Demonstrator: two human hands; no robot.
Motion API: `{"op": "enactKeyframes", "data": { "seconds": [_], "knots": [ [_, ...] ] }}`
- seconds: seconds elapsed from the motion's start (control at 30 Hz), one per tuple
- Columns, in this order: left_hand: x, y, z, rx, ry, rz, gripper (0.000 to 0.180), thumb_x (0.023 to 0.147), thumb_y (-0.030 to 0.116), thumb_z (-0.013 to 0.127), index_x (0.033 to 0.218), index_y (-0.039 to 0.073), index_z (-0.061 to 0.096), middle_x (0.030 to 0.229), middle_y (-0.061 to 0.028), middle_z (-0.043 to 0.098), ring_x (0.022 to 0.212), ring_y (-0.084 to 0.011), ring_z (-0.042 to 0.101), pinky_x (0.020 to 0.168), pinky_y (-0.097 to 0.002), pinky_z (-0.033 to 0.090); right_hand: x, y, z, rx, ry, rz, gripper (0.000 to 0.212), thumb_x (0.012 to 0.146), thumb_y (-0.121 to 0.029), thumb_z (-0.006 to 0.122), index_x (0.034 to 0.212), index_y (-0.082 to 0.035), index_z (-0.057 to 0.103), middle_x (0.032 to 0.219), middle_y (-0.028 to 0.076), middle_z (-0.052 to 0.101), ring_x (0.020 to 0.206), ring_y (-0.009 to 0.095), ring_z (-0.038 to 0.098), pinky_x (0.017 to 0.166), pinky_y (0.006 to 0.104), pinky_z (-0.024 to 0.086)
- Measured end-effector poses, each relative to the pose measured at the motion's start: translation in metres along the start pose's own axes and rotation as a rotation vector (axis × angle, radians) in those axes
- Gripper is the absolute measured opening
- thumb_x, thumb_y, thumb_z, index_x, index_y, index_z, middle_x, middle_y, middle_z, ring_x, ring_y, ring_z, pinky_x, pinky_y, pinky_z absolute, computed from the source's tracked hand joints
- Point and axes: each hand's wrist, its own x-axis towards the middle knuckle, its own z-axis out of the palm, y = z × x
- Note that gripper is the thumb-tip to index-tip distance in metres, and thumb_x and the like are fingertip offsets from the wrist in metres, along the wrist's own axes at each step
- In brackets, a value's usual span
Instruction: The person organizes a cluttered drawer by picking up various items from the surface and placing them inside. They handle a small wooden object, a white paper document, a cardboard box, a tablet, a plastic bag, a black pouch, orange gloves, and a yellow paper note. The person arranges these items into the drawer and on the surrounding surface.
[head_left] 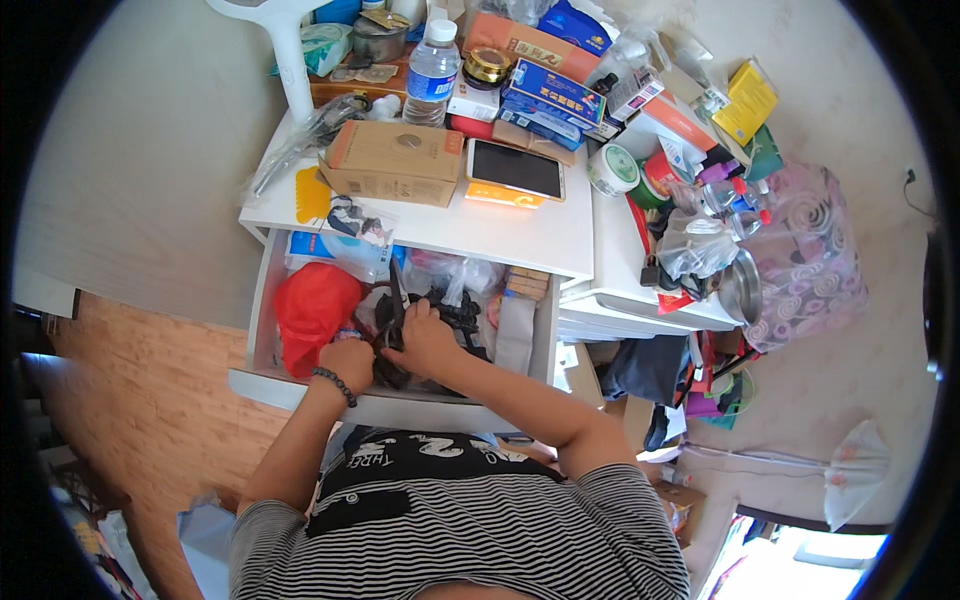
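Observation:
Both my hands are inside an open white drawer (400, 408). My left hand (347, 362), with a dark bead bracelet at the wrist, is closed beside a red cloth or bag (318, 305); what it grips, if anything, is hidden. My right hand (425, 338) bends its fingers round a long dark strip-like object (397, 288) that points toward the drawer's back. Its exact kind is unclear. Under and beside the hands lie tangled black items (455, 312). Clear plastic bags (455, 275) and a blue-and-white package (335, 246) fill the drawer's far side.
On the white cabinet top stand a cardboard box (392, 162), a phone (515, 168) on an orange box, a water bottle (432, 75) and blue boxes (553, 95). A metal bowl (741, 287) sits at the right. Stacked wooden-looking blocks (527, 283) line the drawer's right side.

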Motion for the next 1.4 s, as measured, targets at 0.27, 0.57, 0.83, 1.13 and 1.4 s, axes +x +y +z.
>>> {"op": "enactKeyframes", "data": {
  "seconds": [0.27,0.57,0.83,1.13,1.4],
  "knots": [
    [-0.004,0.003,-0.029,-0.25,0.179,0.207,0.021,0.082,0.017,0.06,0.098,0.004,0.065,0.109,-0.0167,0.061,0.097,-0.0341,0.06,0.079,-0.0437,0.05,0.015,-0.001,-0.133,0.106,0.367,-0.305,0.046,0.08,-0.029,0.068,0.112,0.002,0.057,0.108,0.02,0.059,0.101,0.037,0.058,0.086,0.0434,0.048],
    [0.037,0.035,0.007,-0.027,0.102,0.531,0.039,0.081,0.029,0.067,0.118,0.019,0.062,0.14,-0.004,0.046,0.131,-0.0357,0.037,0.105,-0.0605,0.027,0.132,0.004,-0.188,-0.369,0.363,-0.001,0.09,0.054,-0.037,0.086,0.127,-0.002,0.047,0.123,0.016,0.051,0.116,0.033,0.048,0.096,0.0472,0.039],
    [0.02,0.03,-0.043,-0.56,0.348,0.495,0.026,0.082,0.014,0.066,0.106,0.006,0.063,0.114,-0.0132,0.06,0.11,-0.0306,0.055,0.092,-0.0419,0.043,0.098,0.004,-0.182,-0.103,0.65,-0.152,0.09,0.05,-0.033,0.087,0.126,-0.002,0.048,0.121,0.017,0.049,0.115,0.034,0.047,0.099,0.0473,0.036],
    [0.035,0.038,-0.195,-0.56,0.998,0.458,0.02,0.074,0.004,0.069,0.093,0.006,0.067,0.09,-0.0097,0.059,0.091,-0.0297,0.056,0.079,-0.0371,0.046,0.032,-0.022,-0.192,-0.077,0.82,-0.214,0.08,0.055,-0.034,0.084,0.118,0.004,0.05,0.111,0.016,0.049,0.102,0.033,0.051,0.085,0.0454,0.037],
    [0.059,0.062,-0.185,-0.206,0.697,0.469,0.01,0.076,0.016,0.067,0.074,0.008,0.06,0.085,-0.0077,0.059,0.086,-0.029,0.057,0.074,-0.0402,0.044,-0.004,-0.01,-0.166,0.012,0.675,-0.181,0.073,0.055,-0.024,0.081,0.117,0.0,0.05,0.109,0.014,0.049,0.105,0.033,0.048,0.088,0.0451,0.035]
  ]
}}
